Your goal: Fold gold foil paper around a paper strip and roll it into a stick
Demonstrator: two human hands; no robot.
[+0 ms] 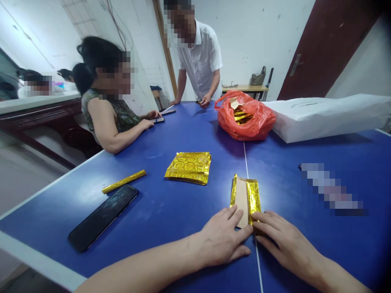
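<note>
A sheet of gold foil paper lies on the blue table in front of me, its tan inner side up and both long sides folded inward. My left hand rests over its near left corner, fingers stretched and apart, pressing on the paper. On the near right folded edge lie the extended fingertips of my right hand, the thumb apart from them. The near edge of the sheet is partly hidden by my fingers. Beyond my left hand sits a stack of gold foil paper. A rolled gold tube lies farther left.
A black phone lies at left on the table. A red plastic bag holding gold paper stands beside a large white bag. A blurred-out object lies right. A seated person and a standing person are across the table.
</note>
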